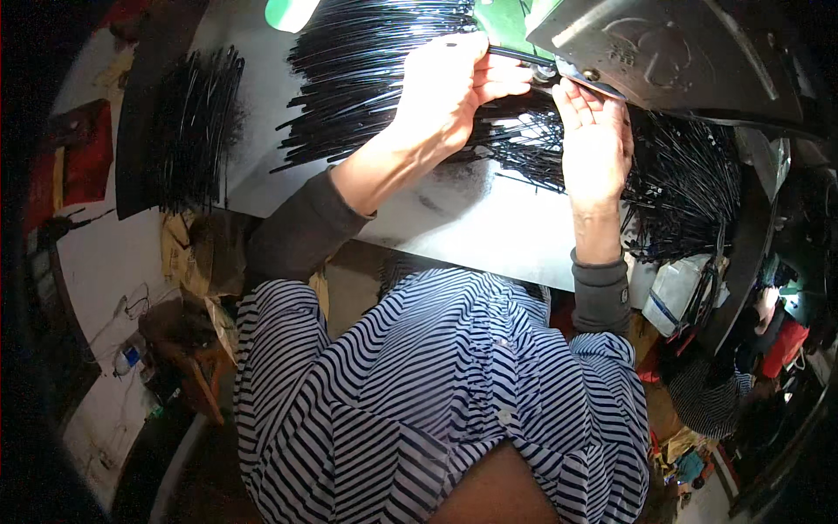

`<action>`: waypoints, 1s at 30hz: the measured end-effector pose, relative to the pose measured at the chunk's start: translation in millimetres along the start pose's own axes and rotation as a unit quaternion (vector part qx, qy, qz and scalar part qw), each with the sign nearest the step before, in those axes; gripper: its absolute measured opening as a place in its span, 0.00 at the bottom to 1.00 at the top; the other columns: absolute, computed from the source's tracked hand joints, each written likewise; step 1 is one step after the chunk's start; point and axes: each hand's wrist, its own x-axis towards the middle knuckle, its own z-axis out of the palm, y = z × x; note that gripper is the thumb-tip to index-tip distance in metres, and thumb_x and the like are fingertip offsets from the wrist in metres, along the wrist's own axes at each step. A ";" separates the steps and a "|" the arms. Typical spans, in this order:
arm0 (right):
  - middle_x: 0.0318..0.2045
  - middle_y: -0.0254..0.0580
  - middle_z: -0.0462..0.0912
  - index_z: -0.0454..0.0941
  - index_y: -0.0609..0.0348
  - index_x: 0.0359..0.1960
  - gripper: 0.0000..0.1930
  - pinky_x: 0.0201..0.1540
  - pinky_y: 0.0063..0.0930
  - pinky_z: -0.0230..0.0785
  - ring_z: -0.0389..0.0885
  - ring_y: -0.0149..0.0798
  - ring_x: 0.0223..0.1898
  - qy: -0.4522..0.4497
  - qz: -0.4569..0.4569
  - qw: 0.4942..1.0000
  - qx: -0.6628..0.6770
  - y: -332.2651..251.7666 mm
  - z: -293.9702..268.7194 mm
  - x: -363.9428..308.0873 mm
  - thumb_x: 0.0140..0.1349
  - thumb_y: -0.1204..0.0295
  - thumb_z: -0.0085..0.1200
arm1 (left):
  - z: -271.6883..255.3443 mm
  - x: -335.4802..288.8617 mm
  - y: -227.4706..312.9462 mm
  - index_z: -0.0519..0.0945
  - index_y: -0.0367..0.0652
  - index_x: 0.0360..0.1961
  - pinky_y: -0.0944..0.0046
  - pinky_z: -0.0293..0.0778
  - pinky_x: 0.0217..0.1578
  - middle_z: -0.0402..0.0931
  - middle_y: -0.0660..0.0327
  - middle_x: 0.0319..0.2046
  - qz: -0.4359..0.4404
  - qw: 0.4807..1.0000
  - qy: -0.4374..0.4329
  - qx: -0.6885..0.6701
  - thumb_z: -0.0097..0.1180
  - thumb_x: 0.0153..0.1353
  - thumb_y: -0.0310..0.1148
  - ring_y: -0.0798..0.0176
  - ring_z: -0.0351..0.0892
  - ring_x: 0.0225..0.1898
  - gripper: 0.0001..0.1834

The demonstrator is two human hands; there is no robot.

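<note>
Person in striped shirt (436, 410) w/ grey sleeves leans over a pale desk (489, 227); both arms reach fwd to a machine at top right. Left hand (454, 87): fingers curled shut, pinching a thin black strip (515, 55) that runs toward the machine's feed point. Right hand (595, 140): palm up against the underside edge of the dark metal machine cover (681, 52), fingers held together, tips touching the metal edge near the strip's end; whether it grips anything cannot be told. Green machine part (506, 22) sits just behind the left hand. Surroundings: large heap of black strips (367, 70) spread on desk under and left of the left hand; second heap (681, 183) right of the right hand, partly hidden by the cover and spilling past desk edge; third bundle (196, 131) lies apart at far left on a dark surface. White plastic container (676, 293) hangs below desk edge at right. Wooden stool (188, 349) on floor at lower left. Another person (724, 393) in stripes partly visible at lower right, far below.
</note>
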 end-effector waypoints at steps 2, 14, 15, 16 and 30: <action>0.38 0.62 0.76 0.69 0.72 0.40 0.15 0.51 0.55 0.70 0.77 0.57 0.44 0.004 0.000 1.000 -0.006 -4.1 0.5 -0.6 0.68 0.67 0.39 | -5.7 2.4 -1.3 0.75 0.34 0.44 0.45 0.72 0.50 0.76 0.48 0.41 0.020 0.998 -0.054 0.000 0.50 0.63 0.36 0.49 0.78 0.44 0.16; 0.33 0.53 0.79 0.71 0.68 0.38 0.15 0.46 0.46 0.76 0.81 0.47 0.38 0.038 0.018 0.999 0.033 -18.3 -12.5 -19.3 0.67 0.64 0.43 | -2.3 -5.8 -9.4 0.75 0.37 0.43 0.41 0.67 0.55 0.75 0.49 0.43 -0.028 0.997 -0.061 0.042 0.51 0.62 0.39 0.47 0.74 0.48 0.16; 0.33 0.52 0.79 0.71 0.68 0.38 0.15 0.46 0.45 0.76 0.81 0.46 0.37 0.033 0.020 0.999 0.034 -24.0 -14.9 -24.8 0.68 0.65 0.42 | 4.7 -6.3 -8.9 0.75 0.37 0.43 0.42 0.65 0.56 0.75 0.50 0.42 -0.073 0.996 -0.035 0.023 0.52 0.61 0.38 0.47 0.74 0.48 0.16; 0.32 0.52 0.79 0.72 0.67 0.39 0.15 0.45 0.43 0.76 0.81 0.46 0.37 0.026 0.022 0.999 0.033 -28.4 -19.4 -30.4 0.68 0.65 0.41 | 10.9 -8.2 -9.4 0.75 0.37 0.44 0.42 0.64 0.57 0.76 0.50 0.42 -0.117 0.993 -0.009 0.003 0.53 0.61 0.37 0.48 0.74 0.48 0.15; 0.30 0.39 0.71 0.73 0.56 0.19 0.07 0.39 0.37 0.68 0.70 0.38 0.39 -0.080 -0.185 0.454 -0.868 -155.4 -107.4 -79.7 0.50 0.68 0.53 | 17.2 -49.0 -17.1 0.76 0.38 0.42 0.55 0.80 0.37 0.81 0.55 0.34 -0.274 0.954 0.099 -0.073 0.53 0.61 0.31 0.59 0.81 0.35 0.10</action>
